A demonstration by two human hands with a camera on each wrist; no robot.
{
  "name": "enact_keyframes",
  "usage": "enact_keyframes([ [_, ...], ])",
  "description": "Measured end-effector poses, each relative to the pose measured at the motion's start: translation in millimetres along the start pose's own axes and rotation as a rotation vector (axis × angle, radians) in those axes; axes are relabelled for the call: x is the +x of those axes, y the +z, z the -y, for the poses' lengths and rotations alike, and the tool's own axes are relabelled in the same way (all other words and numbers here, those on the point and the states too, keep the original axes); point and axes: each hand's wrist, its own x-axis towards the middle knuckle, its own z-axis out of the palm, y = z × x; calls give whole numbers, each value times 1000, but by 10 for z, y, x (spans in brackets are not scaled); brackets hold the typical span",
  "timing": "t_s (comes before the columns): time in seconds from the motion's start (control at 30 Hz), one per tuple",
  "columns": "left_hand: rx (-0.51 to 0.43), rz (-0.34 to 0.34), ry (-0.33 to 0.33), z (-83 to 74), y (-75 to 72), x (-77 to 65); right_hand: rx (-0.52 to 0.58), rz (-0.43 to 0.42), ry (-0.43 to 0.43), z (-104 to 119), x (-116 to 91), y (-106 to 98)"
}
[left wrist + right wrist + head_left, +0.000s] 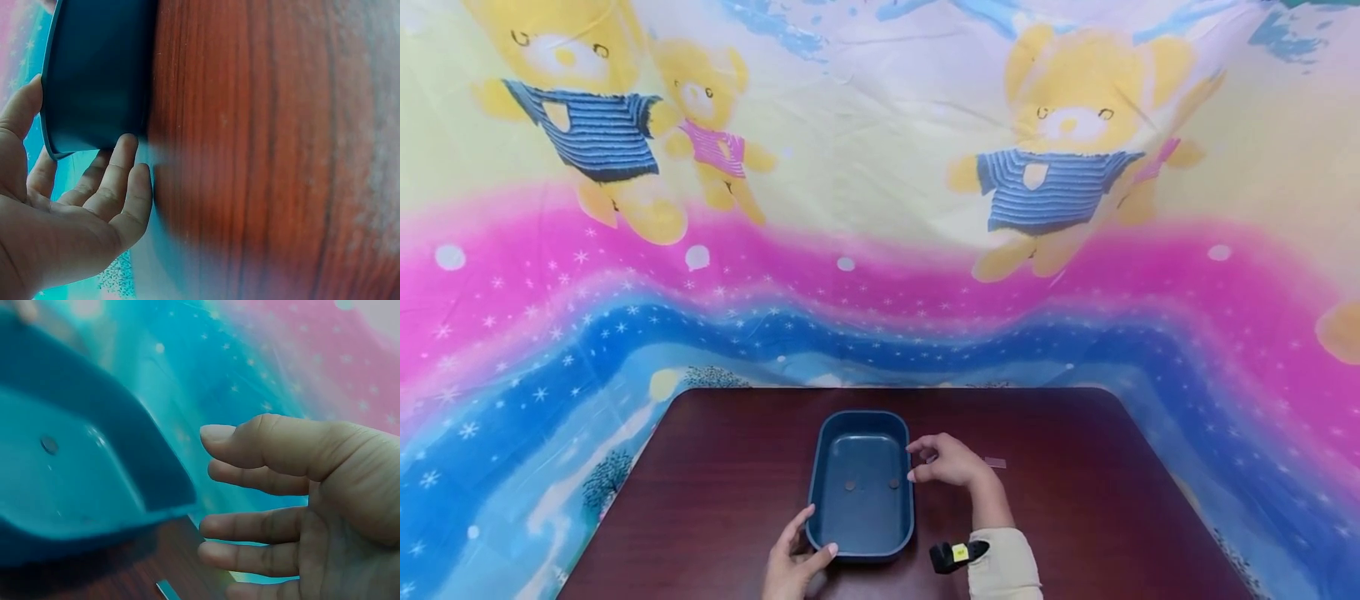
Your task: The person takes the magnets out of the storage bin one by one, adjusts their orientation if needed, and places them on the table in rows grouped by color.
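Note:
A dark blue rectangular plastic tub point(865, 521) with rounded corners and raised walls stands on the table. Inside lie two small round coin-like discs point(849, 486), one near the middle and one by the right wall. My left hand point(792, 560) holds the tub's near left corner, its thumb on the near rim and its fingers against the left outer wall, as the left wrist view shows. Beside the right rim is my right hand point(951, 460), fingers spread and slightly bent. Nothing lies between its thumb and fingers point(256, 526) in the right wrist view.
A small clear flat piece point(996, 462) lies on the dark red-brown table point(737, 467), just past my right wrist. On the right wrist sits a black strap mount point(951, 557). A printed bear cloth point(850, 325) hangs behind the table and around its sides.

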Motion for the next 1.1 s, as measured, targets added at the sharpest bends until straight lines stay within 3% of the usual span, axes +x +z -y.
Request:
enact_keyframes([
  [0.23, -10, 3, 0, -6, 8, -15, 31, 81, -7, 115, 130, 121],
  [0.43, -12, -2, -2, -11, 2, -7, 141, 131, -44, 112, 288, 309],
  [0.9, -31, 27, -17, -51, -13, 3, 198, 88, -13, 77, 616, 788],
  [1.1, -30, 50, -26, -50, -27, 11, 278, 92, 64, -38, 683, 977],
])
